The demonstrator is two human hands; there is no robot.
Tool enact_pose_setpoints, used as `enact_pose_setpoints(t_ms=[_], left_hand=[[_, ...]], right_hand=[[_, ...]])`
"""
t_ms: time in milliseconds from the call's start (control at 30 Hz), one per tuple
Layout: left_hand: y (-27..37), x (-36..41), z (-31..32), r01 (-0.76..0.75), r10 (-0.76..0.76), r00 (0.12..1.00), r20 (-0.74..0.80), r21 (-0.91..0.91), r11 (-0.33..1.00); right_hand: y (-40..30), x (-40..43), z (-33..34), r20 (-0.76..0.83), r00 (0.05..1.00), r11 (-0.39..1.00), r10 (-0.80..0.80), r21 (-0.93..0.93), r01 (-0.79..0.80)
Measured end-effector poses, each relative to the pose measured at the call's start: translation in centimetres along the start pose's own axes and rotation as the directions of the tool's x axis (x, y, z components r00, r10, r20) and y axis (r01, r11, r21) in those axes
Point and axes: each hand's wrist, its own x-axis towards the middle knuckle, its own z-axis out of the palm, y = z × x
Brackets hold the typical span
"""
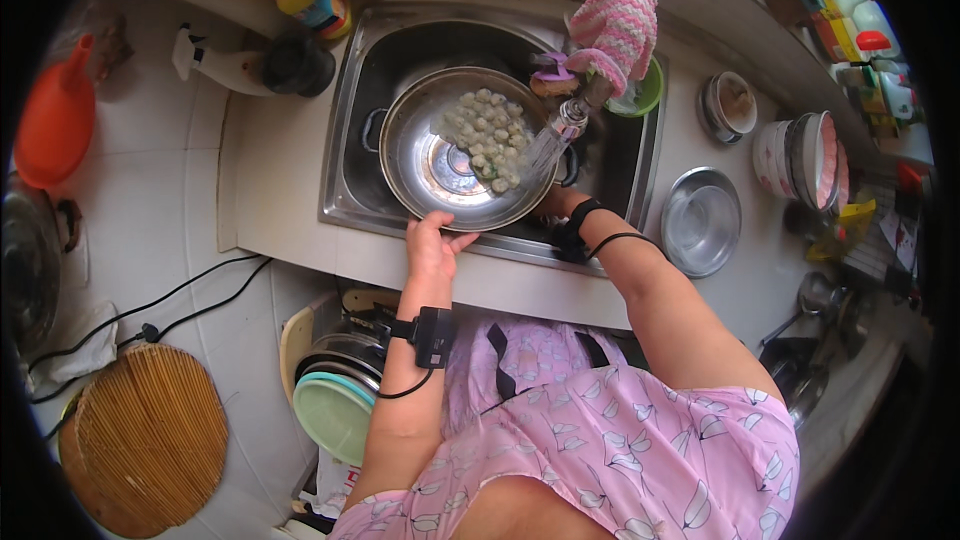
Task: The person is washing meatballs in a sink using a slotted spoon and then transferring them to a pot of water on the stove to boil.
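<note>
A wide two-handled metal pan (pixel 420 165) sits tilted over the sink (pixel 341 195), with many small pale round pieces (pixel 487 127) and some green bits in its far half. Water from the faucet (pixel 571 120) sprays into its right side. My left hand (pixel 439 244) supports the pan's near rim, fingers under it and thumb along the edge. Behind the pan's right side, low by the sink's front edge, is my right hand (pixel 559 206); the pan and wrist strap hide most of its fingers, so its hold cannot be made out.
Right of the sink stand a metal basin (pixel 701 221), small stacked bowls (pixel 727 109) and larger bowls (pixel 799 157). A green container (pixel 649 90) is at the sink's back right corner. A spray bottle (pixel 232 71) and a yellow bottle (pixel 322 11) are at the left. A pink cloth (pixel 619 22) covers the faucet.
</note>
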Motion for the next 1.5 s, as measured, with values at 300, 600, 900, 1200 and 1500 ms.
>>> enact_pose_setpoints(t_ms=[300,600,900,1200,1500], left_hand=[[0.7,-0.4,-0.3,0.037,-0.037,0.999,-0.006,-0.024,0.999],[0.7,-0.2,-1.8,0.109,-0.101,0.99,0.099,-0.077,0.991],[2.3,-2.2,-2.7,0.127,-0.124,0.983,0.138,-0.016,0.992],[2.6,-1.5,-4.1,0.109,-0.115,0.976,0.184,0.043,0.993],[0.9,-2.5,-4.2,0.151,-0.172,0.961,0.215,0.111,0.982]], right_hand=[[-2.9,-7.8,-0.6,-0.1,0.995,0.852,0.024,0.522,0.032],[-1.6,-20.8,1.2,-0.182,0.983,0.602,0.034,0.788,0.125],[-2.7,-33.0,4.4,-0.132,0.968,0.428,0.212,0.903,0.03],[-5.5,-41.3,7.5,-0.247,0.897,0.52,0.367,0.854,0.022],[-4.8,-46.7,9.6,-0.377,0.83,0.547,0.412,0.831,0.106]])
